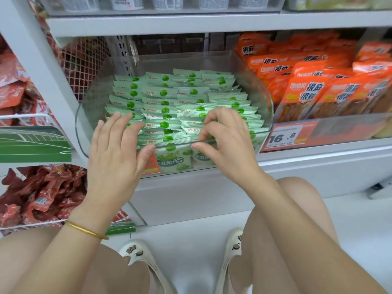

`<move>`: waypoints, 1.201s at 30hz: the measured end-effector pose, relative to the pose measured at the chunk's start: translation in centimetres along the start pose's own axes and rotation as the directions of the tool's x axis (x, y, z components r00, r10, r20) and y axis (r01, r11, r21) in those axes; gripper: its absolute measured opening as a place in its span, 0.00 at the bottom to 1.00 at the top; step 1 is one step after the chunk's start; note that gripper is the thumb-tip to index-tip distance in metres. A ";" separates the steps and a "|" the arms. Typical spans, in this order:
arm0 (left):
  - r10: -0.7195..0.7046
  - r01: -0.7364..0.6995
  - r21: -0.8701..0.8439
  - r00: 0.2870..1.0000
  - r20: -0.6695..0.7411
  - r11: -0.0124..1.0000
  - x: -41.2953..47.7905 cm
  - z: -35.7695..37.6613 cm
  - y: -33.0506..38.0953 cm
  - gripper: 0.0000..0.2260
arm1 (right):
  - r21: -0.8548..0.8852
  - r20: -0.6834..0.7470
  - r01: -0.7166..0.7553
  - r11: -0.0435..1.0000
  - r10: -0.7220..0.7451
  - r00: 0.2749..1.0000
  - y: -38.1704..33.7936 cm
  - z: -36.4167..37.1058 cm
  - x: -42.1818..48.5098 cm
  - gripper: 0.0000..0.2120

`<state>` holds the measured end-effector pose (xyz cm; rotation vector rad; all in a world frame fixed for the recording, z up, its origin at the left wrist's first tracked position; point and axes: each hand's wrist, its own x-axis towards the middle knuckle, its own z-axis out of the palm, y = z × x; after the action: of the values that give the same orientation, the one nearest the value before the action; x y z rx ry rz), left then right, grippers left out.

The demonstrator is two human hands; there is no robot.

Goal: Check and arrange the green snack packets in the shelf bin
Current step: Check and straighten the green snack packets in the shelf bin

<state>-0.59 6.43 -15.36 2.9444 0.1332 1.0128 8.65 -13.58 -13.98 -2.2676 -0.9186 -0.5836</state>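
Two hands in a clear plastic bin (89,115) of green snack packets (165,93)
The orange price tag (284,136) reads "16.8"; a front packet (169,160) shows "果心". The left hand (118,149) lies flat, fingers apart, on the left front packets. The right hand (222,141) curls its fingers onto front packets; I cannot tell if it pinches one.

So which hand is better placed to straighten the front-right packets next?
Right, probably. The right hand curls its fingers into the green packets at the front right of the clear bin, grip unclear; the left hand lies flat over the front-left rows.
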 end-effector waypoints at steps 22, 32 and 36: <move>-0.080 0.095 -0.237 0.994 0.070 0.967 0.9 -5.7 -3.9 0.13 | 0.139 0.346 0.103 0.985 -0.146 0.927 -7.7 1.3 6.5 0.05; -0.031 0.006 -0.418 0.998 -0.052 0.908 3.0 -3.8 -4.3 0.11 | 0.088 0.506 0.327 0.941 -0.325 0.799 -8.0 4.3 8.2 0.06; -0.074 0.063 -0.498 0.997 -0.001 0.865 3.5 -3.7 -4.5 0.11 | 0.206 0.341 0.274 0.939 -0.331 0.880 -7.7 5.3 7.3 0.07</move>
<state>-0.47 11.16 -10.48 2.4413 -0.0236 0.9012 8.73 -2.20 -10.56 -2.1445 -1.4744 -0.1981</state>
